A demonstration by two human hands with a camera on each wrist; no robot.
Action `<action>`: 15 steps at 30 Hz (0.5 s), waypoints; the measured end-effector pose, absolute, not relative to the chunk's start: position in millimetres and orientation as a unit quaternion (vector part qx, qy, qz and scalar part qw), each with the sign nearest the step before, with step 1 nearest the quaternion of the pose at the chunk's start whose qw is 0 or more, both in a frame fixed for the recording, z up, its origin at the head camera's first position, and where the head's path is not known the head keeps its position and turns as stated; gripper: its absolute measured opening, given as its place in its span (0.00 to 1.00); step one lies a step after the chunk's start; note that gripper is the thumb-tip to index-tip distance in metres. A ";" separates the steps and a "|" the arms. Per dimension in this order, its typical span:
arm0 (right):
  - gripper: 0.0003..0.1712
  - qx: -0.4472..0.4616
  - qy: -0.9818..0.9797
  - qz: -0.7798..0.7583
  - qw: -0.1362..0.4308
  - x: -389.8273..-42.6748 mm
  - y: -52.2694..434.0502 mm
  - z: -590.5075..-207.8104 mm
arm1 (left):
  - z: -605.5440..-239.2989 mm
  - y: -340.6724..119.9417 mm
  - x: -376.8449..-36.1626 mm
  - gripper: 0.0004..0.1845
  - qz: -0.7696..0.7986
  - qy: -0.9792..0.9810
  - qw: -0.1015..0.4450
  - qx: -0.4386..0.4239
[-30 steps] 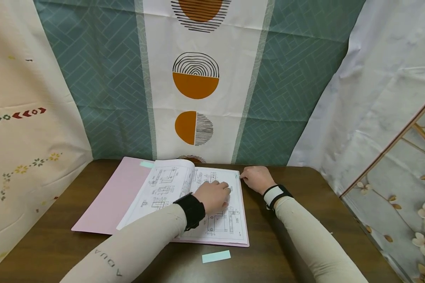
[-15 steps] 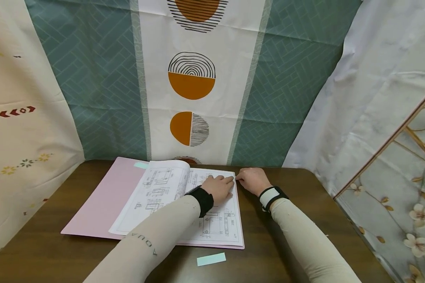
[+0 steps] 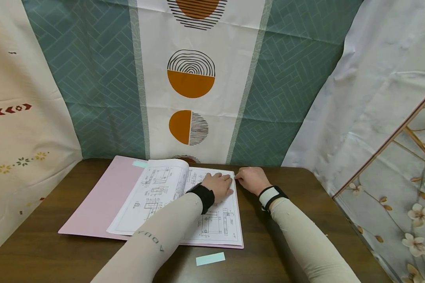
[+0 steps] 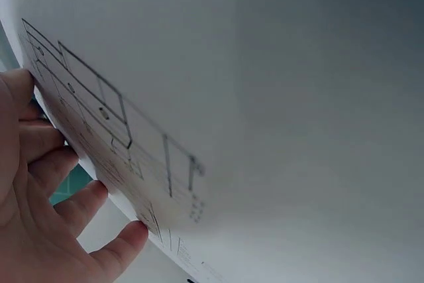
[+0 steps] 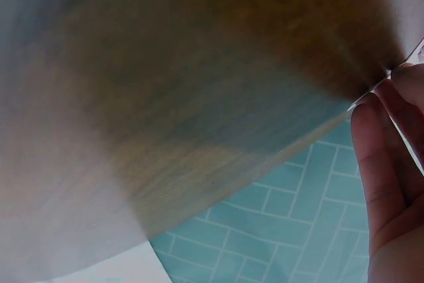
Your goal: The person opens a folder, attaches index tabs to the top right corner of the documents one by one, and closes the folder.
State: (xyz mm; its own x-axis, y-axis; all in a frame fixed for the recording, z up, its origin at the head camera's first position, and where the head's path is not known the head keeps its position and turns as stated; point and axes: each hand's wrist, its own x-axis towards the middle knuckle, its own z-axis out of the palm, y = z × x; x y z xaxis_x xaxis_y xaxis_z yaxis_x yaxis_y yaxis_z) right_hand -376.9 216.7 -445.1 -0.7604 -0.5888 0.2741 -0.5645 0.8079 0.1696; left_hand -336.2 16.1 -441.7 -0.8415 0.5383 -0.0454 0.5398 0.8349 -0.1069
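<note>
A booklet of technical drawings lies spread on the table, its left page [image 3: 156,196] curving up at the fold and its right page [image 3: 230,224] flat. My left hand [image 3: 217,186] rests on the upper part of the right page, fingers stretched towards its top right corner; the left wrist view shows those fingertips [image 4: 137,230] touching the printed sheet. At that page's upper right edge, my right hand [image 3: 253,180] has its fingers curled. Thumb and fingers [image 5: 371,137] pinch the thin edge of paper in the right wrist view.
The pink cover [image 3: 92,208] spreads out to the left beneath the pages, with a pale green strip [image 3: 139,164] near its top. Another pale green strip [image 3: 210,258] lies on the brown table [image 3: 290,251] below the booklet. Patterned cloth [image 3: 191,137] hangs behind the table.
My left hand has slid up and right over the page to its top right corner, covering a small green mark there. The right hand stays at the edge. The head view has shifted slightly.
</note>
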 end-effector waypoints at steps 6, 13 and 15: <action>0.12 0.306 -0.938 -0.036 0.157 -376.4 216.8 -444.2 | -439.9 16.5 -340.5 0.34 -0.036 0.967 0.017 0.252; 0.12 0.308 -0.938 -0.033 0.154 -375.4 216.9 -444.1 | -426.9 15.2 -331.0 0.34 -0.021 0.972 0.021 0.235; 0.12 0.310 -0.938 -0.032 0.155 -375.5 217.0 -443.7 | -425.2 15.4 -328.7 0.33 -0.023 0.972 0.019 0.233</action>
State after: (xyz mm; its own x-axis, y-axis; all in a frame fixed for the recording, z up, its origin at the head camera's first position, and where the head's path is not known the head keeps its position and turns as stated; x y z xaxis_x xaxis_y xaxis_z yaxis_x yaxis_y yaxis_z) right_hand -375.5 217.0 -443.7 -0.7604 -0.5906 0.2702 -0.5707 0.8062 0.1562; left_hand -328.7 15.4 -425.2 -0.8907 0.4521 -0.0481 0.4538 0.8904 -0.0349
